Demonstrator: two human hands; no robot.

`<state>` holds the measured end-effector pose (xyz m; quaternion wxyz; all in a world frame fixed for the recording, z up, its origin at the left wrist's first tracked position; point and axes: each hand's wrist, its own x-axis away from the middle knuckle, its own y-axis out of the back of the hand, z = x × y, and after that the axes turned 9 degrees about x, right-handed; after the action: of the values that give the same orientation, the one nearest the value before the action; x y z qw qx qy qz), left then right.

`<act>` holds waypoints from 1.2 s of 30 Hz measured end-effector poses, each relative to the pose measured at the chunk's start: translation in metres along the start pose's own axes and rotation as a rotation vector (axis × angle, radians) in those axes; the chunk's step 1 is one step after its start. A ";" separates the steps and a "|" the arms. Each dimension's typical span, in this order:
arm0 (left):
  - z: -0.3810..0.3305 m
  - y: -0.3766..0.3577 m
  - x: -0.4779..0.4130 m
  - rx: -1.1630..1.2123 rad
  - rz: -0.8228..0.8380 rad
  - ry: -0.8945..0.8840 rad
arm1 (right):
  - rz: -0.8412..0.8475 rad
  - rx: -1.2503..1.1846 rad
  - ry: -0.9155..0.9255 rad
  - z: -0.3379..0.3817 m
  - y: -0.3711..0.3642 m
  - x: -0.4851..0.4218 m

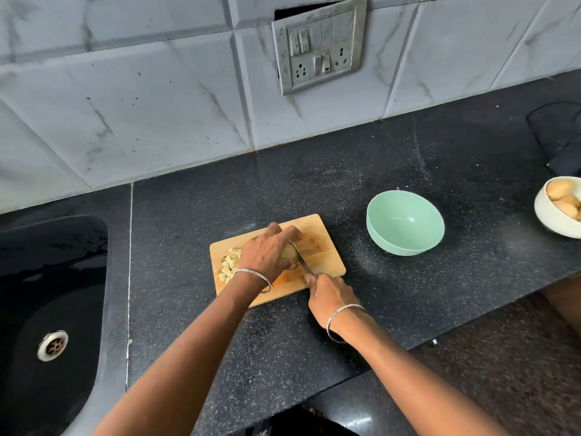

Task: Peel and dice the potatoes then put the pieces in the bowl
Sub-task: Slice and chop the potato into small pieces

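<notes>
Left hand (267,253) clamped over the peeled potato (290,252) on the board (323,247), two fingers lifted and spread past it. Right hand (328,297) closed round the knife (302,261) handle, blade laid against the potato's right face.

Risks, as I judge them: the blade runs just beside my left fingertips, and a wet, rounded potato could roll under the push and carry the edge into them. The near corner of the board lies close to the counter's front edge; hard pressure might skid it on the polished speckled stone.

Diced pieces (229,267) heaped at the board's left end: pale, blocky, damp-looking. Board is light wood, rounded corners. Green bowl (405,222), smooth, matte, empty, stands to the right of the board. White bowl (548,215) of whole potatoes sits at the counter's right edge.
</notes>
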<state>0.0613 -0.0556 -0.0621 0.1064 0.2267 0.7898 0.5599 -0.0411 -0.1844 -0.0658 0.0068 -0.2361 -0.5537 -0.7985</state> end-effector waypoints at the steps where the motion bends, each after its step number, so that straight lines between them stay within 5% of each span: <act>1: 0.000 0.003 -0.002 -0.010 0.029 -0.029 | -0.002 0.001 -0.002 0.000 0.001 0.000; 9: 0.001 0.015 -0.017 -0.189 0.211 -0.160 | -0.006 0.126 0.022 0.002 0.003 0.002; 28: 0.002 0.012 -0.016 -0.195 0.205 -0.160 | 0.015 0.147 0.019 -0.019 -0.003 0.026; 36: 0.002 0.012 -0.017 -0.142 0.224 -0.162 | 0.166 0.161 0.000 -0.060 0.025 0.050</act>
<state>0.0797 -0.0582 -0.0528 0.1224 0.3497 0.7070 0.6024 -0.1009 -0.2350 -0.0417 0.0917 -0.2796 -0.5945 -0.7483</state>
